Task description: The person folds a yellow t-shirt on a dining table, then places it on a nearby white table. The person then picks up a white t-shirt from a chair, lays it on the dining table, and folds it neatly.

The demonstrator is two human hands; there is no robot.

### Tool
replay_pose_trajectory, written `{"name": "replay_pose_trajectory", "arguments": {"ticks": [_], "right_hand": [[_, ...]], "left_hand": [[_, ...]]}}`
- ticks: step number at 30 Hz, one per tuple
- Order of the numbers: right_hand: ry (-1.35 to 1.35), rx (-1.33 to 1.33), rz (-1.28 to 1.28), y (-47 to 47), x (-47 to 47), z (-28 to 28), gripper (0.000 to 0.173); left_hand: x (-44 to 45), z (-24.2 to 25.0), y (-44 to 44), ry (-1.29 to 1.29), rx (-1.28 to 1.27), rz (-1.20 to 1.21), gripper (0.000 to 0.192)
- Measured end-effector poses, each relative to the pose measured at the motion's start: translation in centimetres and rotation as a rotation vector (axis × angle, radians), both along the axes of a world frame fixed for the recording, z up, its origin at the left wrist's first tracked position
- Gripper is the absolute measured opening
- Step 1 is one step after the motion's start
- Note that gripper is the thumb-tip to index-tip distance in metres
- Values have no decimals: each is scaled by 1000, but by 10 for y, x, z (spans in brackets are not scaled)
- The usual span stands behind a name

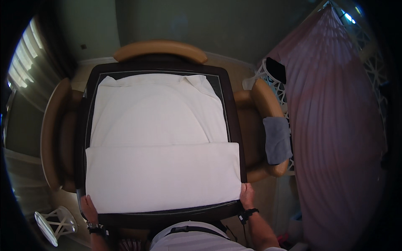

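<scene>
A white cloth [160, 178] covers most of a dark table [234, 125] in front of me. Its near part is folded over into a wide band, and the far edge has turned-back, creased corners. At the near left corner, my left hand [89, 208] grips the cloth's side edge. My right hand [247, 195] holds the opposite edge near the right corner, its fingers curled and partly hidden. Both wrists carry dark straps.
Tan padded chairs stand at the far side [160, 50], left [55, 135] and right [267, 97]. A grey cloth [277, 140] hangs over the right chair's back. A pink curtain [333, 131] falls at the right. A white stool [56, 224] is at lower left.
</scene>
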State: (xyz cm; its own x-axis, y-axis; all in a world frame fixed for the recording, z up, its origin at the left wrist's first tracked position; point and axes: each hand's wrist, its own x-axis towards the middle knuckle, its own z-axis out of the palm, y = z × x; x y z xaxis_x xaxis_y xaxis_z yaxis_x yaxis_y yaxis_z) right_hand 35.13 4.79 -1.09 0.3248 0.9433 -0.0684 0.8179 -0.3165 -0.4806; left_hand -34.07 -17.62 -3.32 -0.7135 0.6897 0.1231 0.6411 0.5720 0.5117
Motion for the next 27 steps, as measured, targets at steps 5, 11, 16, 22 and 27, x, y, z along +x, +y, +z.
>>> {"name": "replay_pose_trajectory", "arguments": {"ticks": [5,11,16,22,27], "right_hand": [[-22,-94,-20,-18,-2,5,25],[-131,-109,-48,-19,7,11,25],[-68,144,156,72,-22,17,18],[34,110,293,206,-74,-7,28],[-169,-37,239,255,-86,-30,48]], "left_hand": [[6,14,-14,-75,-98,91,24],[13,23,-15,-91,-190,55,16],[-2,48,81,72,-20,-99,15],[-28,21,223,95,72,-213,27],[-64,-22,266,70,-95,-9,38]]}}
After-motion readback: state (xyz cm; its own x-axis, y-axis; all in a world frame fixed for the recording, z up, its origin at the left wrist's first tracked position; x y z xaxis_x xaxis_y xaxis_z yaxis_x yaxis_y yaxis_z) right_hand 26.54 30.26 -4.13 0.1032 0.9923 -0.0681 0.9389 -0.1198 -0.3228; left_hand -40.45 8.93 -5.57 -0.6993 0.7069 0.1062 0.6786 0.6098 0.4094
